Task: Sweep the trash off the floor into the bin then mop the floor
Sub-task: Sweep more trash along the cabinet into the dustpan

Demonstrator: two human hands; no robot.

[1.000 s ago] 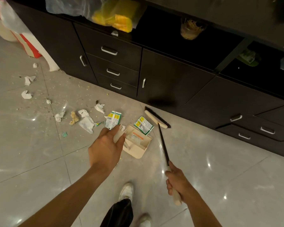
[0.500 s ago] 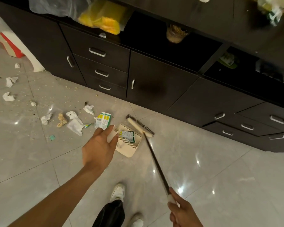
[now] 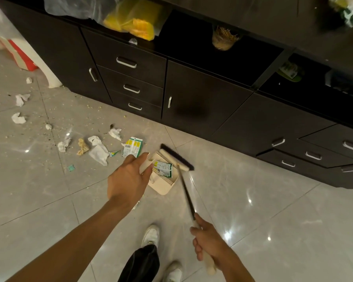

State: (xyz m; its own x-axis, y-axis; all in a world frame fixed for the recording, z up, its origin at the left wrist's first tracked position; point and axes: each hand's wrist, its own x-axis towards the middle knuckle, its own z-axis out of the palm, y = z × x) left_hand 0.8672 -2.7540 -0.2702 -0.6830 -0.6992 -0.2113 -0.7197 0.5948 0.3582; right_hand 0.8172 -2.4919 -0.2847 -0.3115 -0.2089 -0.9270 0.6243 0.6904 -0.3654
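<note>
- the left grip [image 3: 128,178] is curling round the handle of the cream plastic dustpan [image 3: 161,186], which is resting on the glossy tiled floor [image 3: 253,200].
- the right grip [image 3: 208,243] is clasping the broom [image 3: 186,192]; its thin dark shaft is running up-left to the bristle head lying across the pan's mouth.
- one printed packet [image 3: 163,168] is sitting inside; the next packet [image 3: 132,147] and crumpled tissues [image 3: 99,152] are lying just left, nearer the left grip.

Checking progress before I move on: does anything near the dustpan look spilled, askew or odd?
Yes. Crumpled tissues, a sachet and crumbs litter the floor left of the dustpan; only one wrapper lies in it. At right, a low drawer looks slightly pulled out.
</note>
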